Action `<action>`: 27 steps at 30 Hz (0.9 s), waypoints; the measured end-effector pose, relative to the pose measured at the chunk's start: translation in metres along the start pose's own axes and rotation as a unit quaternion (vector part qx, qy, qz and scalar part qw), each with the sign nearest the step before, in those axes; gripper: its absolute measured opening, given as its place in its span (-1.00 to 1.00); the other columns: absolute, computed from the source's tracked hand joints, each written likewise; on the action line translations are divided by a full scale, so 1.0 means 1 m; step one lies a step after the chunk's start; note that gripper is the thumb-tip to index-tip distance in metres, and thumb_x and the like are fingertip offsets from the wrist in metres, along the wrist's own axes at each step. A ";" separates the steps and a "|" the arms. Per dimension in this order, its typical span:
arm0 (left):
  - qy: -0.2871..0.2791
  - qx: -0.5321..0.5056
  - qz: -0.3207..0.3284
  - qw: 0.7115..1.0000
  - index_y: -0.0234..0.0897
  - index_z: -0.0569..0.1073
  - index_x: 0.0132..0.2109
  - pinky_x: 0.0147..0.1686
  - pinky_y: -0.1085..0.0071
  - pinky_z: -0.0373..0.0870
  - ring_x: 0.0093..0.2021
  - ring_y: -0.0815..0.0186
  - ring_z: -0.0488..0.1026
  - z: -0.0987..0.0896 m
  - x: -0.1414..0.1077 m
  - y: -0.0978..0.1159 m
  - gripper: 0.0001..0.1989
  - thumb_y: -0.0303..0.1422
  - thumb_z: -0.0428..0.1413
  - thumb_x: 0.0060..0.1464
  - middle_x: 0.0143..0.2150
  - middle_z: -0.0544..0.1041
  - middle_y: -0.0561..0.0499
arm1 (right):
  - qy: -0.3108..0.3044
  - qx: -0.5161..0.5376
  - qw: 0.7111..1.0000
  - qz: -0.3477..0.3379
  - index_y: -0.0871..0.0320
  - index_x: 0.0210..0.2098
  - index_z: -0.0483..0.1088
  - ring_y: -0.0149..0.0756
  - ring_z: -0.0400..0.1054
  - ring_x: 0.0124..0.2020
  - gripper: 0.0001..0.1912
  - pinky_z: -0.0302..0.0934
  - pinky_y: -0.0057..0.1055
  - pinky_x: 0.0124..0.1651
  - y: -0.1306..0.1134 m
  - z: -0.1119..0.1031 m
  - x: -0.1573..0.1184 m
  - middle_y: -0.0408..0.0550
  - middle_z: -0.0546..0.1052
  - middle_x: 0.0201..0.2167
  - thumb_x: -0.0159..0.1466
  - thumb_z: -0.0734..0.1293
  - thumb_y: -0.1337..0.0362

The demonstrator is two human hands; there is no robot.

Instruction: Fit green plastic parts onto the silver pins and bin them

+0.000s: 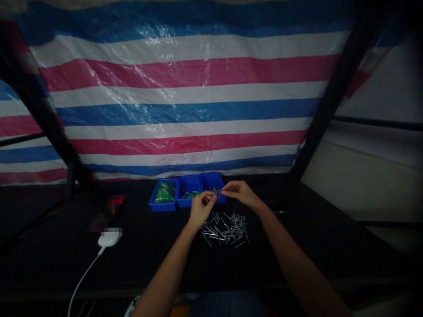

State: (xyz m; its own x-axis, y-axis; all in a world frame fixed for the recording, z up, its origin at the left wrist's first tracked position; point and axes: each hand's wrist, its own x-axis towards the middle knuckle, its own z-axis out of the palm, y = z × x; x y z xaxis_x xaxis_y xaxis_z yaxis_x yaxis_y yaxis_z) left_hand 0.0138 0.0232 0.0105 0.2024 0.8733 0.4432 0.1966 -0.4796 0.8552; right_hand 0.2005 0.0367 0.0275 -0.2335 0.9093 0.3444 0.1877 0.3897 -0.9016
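Both hands meet in front of the right blue bin (211,177). The fingers of my left hand (202,208) are pinched together, and those of my right hand (240,192) are closed close beside them. Something small is between the fingertips, too small to make out. Behind the hands, small metal pieces (215,189) show in the right bin. Green pieces (191,194) lie in the middle blue bin (189,180). A clear bag with green contents (164,192) fills the left blue bin (163,207). Below the hands, a loose pile of silvery screws or nails (228,229) is spread out.
The black table (148,251) carries a white device (109,238) with a cable at the left, near a blurred red item (116,201). A striped plastic sheet (185,101) hangs behind, between dark frame posts (333,94).
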 end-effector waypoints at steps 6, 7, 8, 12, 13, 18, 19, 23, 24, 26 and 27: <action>-0.009 -0.044 -0.021 0.999 -0.37 0.47 -0.32 -0.55 0.53 0.15 -0.56 0.45 0.25 -0.001 0.003 -0.001 -0.69 -0.17 0.08 -0.04 -0.52 0.41 0.03 | 0.086 0.090 0.992 0.011 0.20 -0.44 0.44 -0.40 0.30 -0.52 -0.72 0.14 -0.46 -0.44 -0.002 0.007 0.002 -0.09 0.50 -0.51 -0.08 0.42 0.14; -0.016 -0.052 -0.025 0.998 -0.37 0.47 -0.32 -0.55 0.53 0.16 -0.57 0.45 0.26 -0.001 0.004 -0.001 -0.69 -0.17 0.08 -0.04 -0.53 0.41 0.03 | 0.090 0.097 0.991 0.013 0.20 -0.44 0.44 -0.41 0.30 -0.53 -0.72 0.14 -0.46 -0.45 -0.002 0.009 0.002 -0.09 0.50 -0.52 -0.08 0.42 0.15; -0.022 -0.058 -0.026 0.998 -0.38 0.46 -0.33 -0.55 0.53 0.16 -0.57 0.45 0.25 -0.001 0.004 -0.001 -0.69 -0.17 0.08 -0.04 -0.53 0.41 0.03 | 0.094 0.103 0.990 0.013 0.20 -0.44 0.44 -0.42 0.29 -0.53 -0.72 0.13 -0.47 -0.45 -0.001 0.011 0.002 -0.10 0.50 -0.52 -0.09 0.43 0.15; -0.043 -0.072 -0.028 0.996 -0.39 0.45 -0.34 -0.56 0.53 0.16 -0.58 0.46 0.24 0.000 0.004 0.000 -0.69 -0.18 0.10 -0.06 -0.55 0.40 0.03 | 0.104 0.111 0.988 0.014 0.20 -0.43 0.44 -0.42 0.28 -0.54 -0.71 0.12 -0.47 -0.47 -0.001 0.018 0.002 -0.10 0.49 -0.51 -0.09 0.43 0.15; -0.047 -0.073 -0.030 0.996 -0.39 0.45 -0.34 -0.56 0.53 0.15 -0.58 0.46 0.24 0.000 0.004 0.000 -0.70 -0.18 0.10 -0.06 -0.55 0.40 0.03 | 0.108 0.109 0.988 0.013 0.19 -0.42 0.44 -0.42 0.28 -0.54 -0.71 0.11 -0.47 -0.47 -0.002 0.019 0.002 -0.10 0.49 -0.52 -0.09 0.43 0.14; -0.042 -0.068 -0.029 0.996 -0.39 0.45 -0.35 -0.56 0.54 0.16 -0.58 0.46 0.24 -0.001 0.004 0.000 -0.71 -0.19 0.10 -0.06 -0.54 0.40 0.03 | 0.110 0.102 0.989 0.008 0.19 -0.41 0.44 -0.45 0.23 -0.58 -0.71 0.08 -0.48 -0.50 -0.004 0.020 0.003 -0.14 0.45 -0.56 -0.08 0.42 0.14; -0.037 -0.068 -0.029 0.997 -0.39 0.45 -0.35 -0.56 0.54 0.16 -0.58 0.46 0.24 -0.001 0.005 0.001 -0.71 -0.19 0.10 -0.06 -0.54 0.40 0.03 | 0.107 0.102 0.989 0.009 0.19 -0.41 0.44 -0.45 0.23 -0.58 -0.71 0.08 -0.48 -0.50 -0.003 0.020 0.003 -0.14 0.44 -0.56 -0.07 0.41 0.14; -0.013 -0.088 -0.048 0.995 -0.38 0.43 -0.37 -0.61 0.55 0.13 -0.61 0.48 0.23 -0.004 0.007 0.002 -0.71 -0.18 0.11 -0.08 -0.55 0.39 0.04 | 0.098 0.060 0.993 -0.002 0.20 -0.41 0.43 -0.42 0.25 -0.55 -0.72 0.08 -0.47 -0.49 0.001 0.017 0.004 -0.11 0.46 -0.54 -0.04 0.39 0.12; -0.007 -0.097 -0.054 0.994 -0.38 0.42 -0.36 -0.62 0.56 0.13 -0.62 0.49 0.23 -0.005 0.007 0.002 -0.70 -0.17 0.12 -0.09 -0.55 0.39 0.04 | 0.096 0.035 0.995 -0.010 0.20 -0.42 0.44 -0.41 0.25 -0.54 -0.72 0.09 -0.47 -0.48 0.003 0.016 0.004 -0.09 0.46 -0.53 -0.03 0.38 0.12; 0.001 -0.114 -0.064 0.991 -0.37 0.41 -0.36 -0.64 0.57 0.12 -0.63 0.50 0.23 -0.006 0.008 0.002 -0.68 -0.15 0.12 -0.09 -0.54 0.40 0.04 | 0.089 -0.026 0.995 -0.028 0.21 -0.42 0.44 -0.41 0.24 -0.55 -0.73 0.09 -0.46 -0.48 0.005 0.015 0.004 -0.08 0.46 -0.53 0.00 0.36 0.11; 0.003 -0.120 -0.068 0.990 -0.37 0.41 -0.35 -0.65 0.57 0.11 -0.63 0.50 0.23 -0.007 0.009 0.002 -0.67 -0.14 0.12 -0.10 -0.53 0.40 0.04 | 0.085 -0.057 0.994 -0.035 0.20 -0.42 0.45 -0.41 0.23 -0.56 -0.73 0.08 -0.46 -0.48 0.006 0.015 0.004 -0.08 0.46 -0.54 0.02 0.34 0.11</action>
State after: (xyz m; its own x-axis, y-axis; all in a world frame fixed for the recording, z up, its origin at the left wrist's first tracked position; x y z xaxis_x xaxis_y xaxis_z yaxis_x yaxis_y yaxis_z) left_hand 0.0095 0.0307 0.0175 0.1831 0.9291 0.3212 -0.0117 -0.3247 0.9457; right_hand 0.1860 0.0400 0.0195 -0.0868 0.8871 0.4534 0.2854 0.4582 -0.8418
